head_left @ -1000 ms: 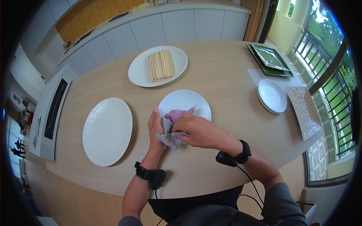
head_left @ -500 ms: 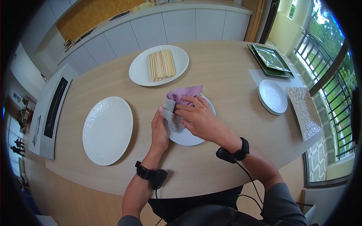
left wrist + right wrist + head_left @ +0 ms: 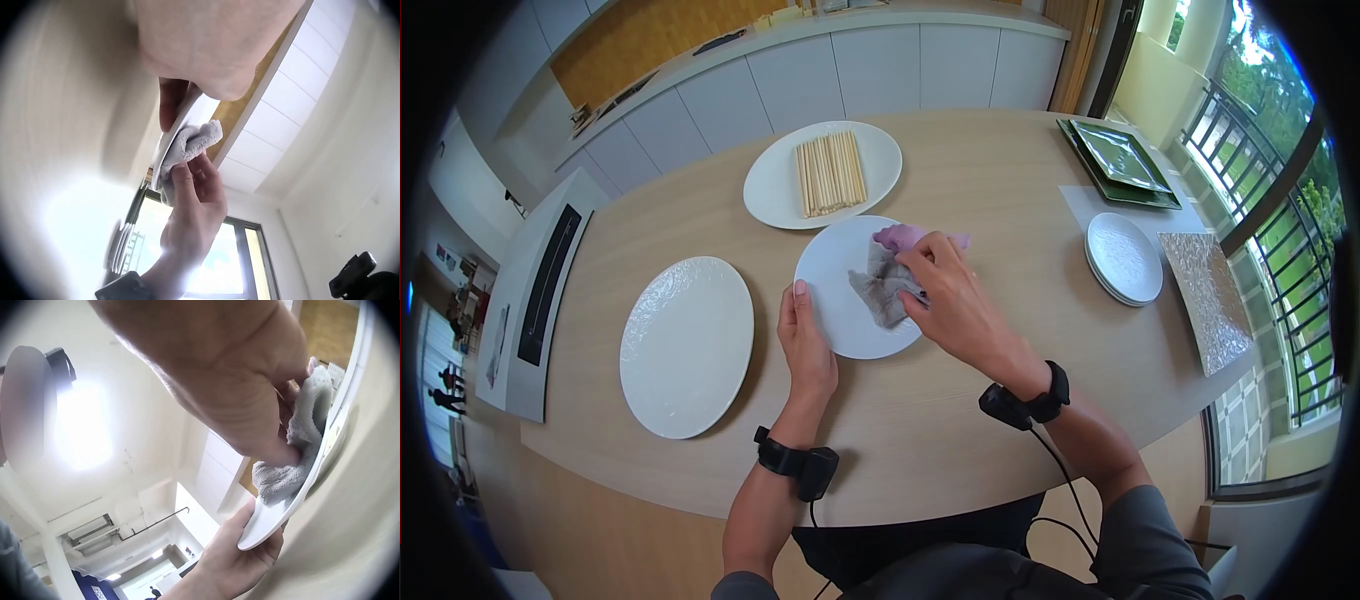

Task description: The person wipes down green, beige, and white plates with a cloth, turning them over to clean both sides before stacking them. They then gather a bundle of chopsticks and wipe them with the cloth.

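A round white plate (image 3: 825, 290) is held off the table by the left hand (image 3: 808, 345), thumb on its top near the left rim and fingers beneath. The right hand (image 3: 965, 305) pinches a bunched cloth (image 3: 885, 287), grey with a pink-purple part, against the plate's upper face. In the left wrist view the grey cloth (image 3: 194, 140) lies between the right fingers and the tilted plate. The right wrist view shows the cloth (image 3: 278, 481) under the right fingertips, with the left hand (image 3: 234, 562) gripping the plate's edge (image 3: 265, 525).
An oval white plate (image 3: 687, 348) lies at the left. Behind, another oval plate (image 3: 770, 190) bears a bundle of light sticks (image 3: 830, 175). At the right are stacked small white plates (image 3: 1123, 258), green square trays (image 3: 1122, 155) and a silvery rectangular plate (image 3: 1208, 300).
The held plate has shifted left and away from the body, with more of its face uncovered. The right hand has moved the cloth over it and now bunches it more tightly.
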{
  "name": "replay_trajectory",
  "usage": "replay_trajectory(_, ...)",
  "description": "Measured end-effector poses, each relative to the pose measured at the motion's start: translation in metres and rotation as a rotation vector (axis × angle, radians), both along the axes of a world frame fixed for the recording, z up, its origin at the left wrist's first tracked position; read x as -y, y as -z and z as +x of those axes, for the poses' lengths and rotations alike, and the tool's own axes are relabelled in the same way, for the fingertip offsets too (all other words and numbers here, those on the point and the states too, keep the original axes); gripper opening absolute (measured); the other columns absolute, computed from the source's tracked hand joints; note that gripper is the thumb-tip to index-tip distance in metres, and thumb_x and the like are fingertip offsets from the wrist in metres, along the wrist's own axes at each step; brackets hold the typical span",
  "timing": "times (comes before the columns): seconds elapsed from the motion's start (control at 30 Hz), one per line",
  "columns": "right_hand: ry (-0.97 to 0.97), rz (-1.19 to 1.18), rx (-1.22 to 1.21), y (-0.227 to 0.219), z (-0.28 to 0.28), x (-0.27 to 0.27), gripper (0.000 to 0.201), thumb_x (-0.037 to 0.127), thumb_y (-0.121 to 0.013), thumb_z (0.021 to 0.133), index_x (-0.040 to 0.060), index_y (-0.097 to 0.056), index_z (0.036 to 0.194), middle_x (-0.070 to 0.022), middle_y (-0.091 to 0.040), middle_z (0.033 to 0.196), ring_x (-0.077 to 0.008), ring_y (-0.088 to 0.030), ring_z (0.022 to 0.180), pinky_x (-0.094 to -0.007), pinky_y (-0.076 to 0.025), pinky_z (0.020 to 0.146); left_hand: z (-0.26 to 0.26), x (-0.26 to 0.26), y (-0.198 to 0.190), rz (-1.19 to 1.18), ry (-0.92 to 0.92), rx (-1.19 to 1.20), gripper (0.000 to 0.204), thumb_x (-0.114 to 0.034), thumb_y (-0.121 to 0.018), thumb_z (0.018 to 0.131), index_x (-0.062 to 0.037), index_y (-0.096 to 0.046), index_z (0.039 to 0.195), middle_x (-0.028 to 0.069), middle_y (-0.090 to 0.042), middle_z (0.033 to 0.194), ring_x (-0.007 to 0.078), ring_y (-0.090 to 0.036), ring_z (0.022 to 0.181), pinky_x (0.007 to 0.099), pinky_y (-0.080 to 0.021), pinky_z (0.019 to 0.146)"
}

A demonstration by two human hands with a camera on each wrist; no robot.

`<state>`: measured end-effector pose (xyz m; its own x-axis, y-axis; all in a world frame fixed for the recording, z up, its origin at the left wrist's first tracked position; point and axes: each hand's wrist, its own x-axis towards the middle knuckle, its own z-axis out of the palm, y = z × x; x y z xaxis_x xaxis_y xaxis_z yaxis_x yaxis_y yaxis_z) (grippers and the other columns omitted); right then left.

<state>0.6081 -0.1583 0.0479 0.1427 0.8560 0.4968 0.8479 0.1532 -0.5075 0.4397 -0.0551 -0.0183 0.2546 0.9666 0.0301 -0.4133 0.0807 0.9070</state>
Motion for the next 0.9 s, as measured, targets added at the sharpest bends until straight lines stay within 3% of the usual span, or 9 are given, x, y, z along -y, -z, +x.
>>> replay_trajectory(0.13,0.087,0.063,-0.057,-0.001,-0.002,-0.001,0.038,0.006,-0.071,0.084,-0.0042,-0.058,0.119,-0.0177,-0.05,0.123,-0.0343,-0.056,0.104,-0.0424,-0.048,0.089,0.0,0.002,-0.008,0.003,-0.035,0.059,0.035,-0.035,-0.047,0.108,-0.0025,-0.058,0.115,0.0027,-0.061,0.108,0.0091,-0.056,0.1,0.0258,-0.046,0.091)
replay_trajectory(0.2,0.112,0.123,-0.087,0.002,0.0,-0.003,0.042,0.003,-0.069,0.084,-0.0032,-0.054,0.122,-0.0192,-0.052,0.116,-0.0384,-0.052,0.108,-0.046,-0.046,0.091,-0.001,0.0,-0.007,0.003,-0.047,0.054,0.035,-0.035,-0.047,0.108,-0.0026,-0.058,0.115,0.0025,-0.061,0.108,0.009,-0.056,0.1,0.0258,-0.046,0.091)
replay_trajectory(0.33,0.106,0.057,-0.18,0.008,0.008,-0.007,0.039,0.005,-0.068,0.086,-0.0036,-0.056,0.122,-0.0209,-0.056,0.112,-0.0386,-0.054,0.107,-0.0462,-0.046,0.092,-0.004,0.001,-0.009,0.034,-0.053,0.004,0.034,-0.035,-0.046,0.108,-0.0031,-0.058,0.114,0.0022,-0.061,0.107,0.0085,-0.055,0.098,0.0257,-0.046,0.09)
replay_trajectory(0.4,0.15,-0.006,-0.234,0.009,0.012,-0.008,0.034,0.009,-0.068,0.089,-0.0053,-0.061,0.119,-0.0203,-0.062,0.11,-0.036,-0.06,0.102,-0.0414,-0.049,0.09,-0.006,-0.004,-0.003,0.053,-0.038,-0.011,0.035,-0.036,-0.048,0.108,-0.0033,-0.057,0.117,0.0028,-0.062,0.11,0.0097,-0.057,0.101,0.0265,-0.048,0.091)
replay_trajectory(0.5,0.18,0.01,-0.262,0.012,0.017,-0.011,0.026,0.007,-0.066,0.088,-0.005,-0.066,0.111,-0.021,-0.063,0.107,-0.0381,-0.059,0.1,-0.0445,-0.048,0.089,-0.008,-0.007,-0.002,0.085,-0.017,-0.037,0.037,-0.036,-0.049,0.107,-0.0035,-0.057,0.12,0.0031,-0.062,0.112,0.0107,-0.059,0.104,0.0274,-0.049,0.092)
replay_trajectory(0.6,0.117,-0.056,-0.435,0.008,0.022,-0.011,0.025,0.008,-0.065,0.091,-0.0045,-0.066,0.112,-0.0214,-0.063,0.107,-0.0374,-0.062,0.098,-0.0431,-0.05,0.086,-0.007,-0.007,-0.009,0.1,-0.022,-0.052,0.035,-0.035,-0.047,0.108,-0.0029,-0.058,0.116,0.0021,-0.062,0.108,0.0089,-0.057,0.1,0.0262,-0.048,0.09)
replay_trajectory(0.73,0.088,-0.07,-0.424,0.01,0.026,-0.011,0.026,0.01,-0.063,0.093,-0.0039,-0.065,0.115,-0.0221,-0.063,0.108,-0.0361,-0.064,0.097,-0.042,-0.051,0.085,-0.012,-0.009,-0.012,0.102,0.012,-0.088,0.034,-0.033,-0.045,0.109,-0.0025,-0.06,0.11,0.0003,-0.061,0.103,0.0066,-0.054,0.096,0.0242,-0.045,0.089)
replay_trajectory(0.9,0.075,-0.021,-0.457,0.01,0.024,-0.012,0.027,0.012,-0.061,0.095,-0.0032,-0.065,0.118,-0.0211,-0.063,0.109,-0.0351,-0.064,0.096,-0.0408,-0.051,0.085,-0.012,-0.005,-0.02,0.066,0.048,-0.093,0.036,-0.034,-0.046,0.108,-0.0021,-0.062,0.113,0.0004,-0.062,0.103,0.0065,-0.056,0.096,0.0236,-0.046,0.087)
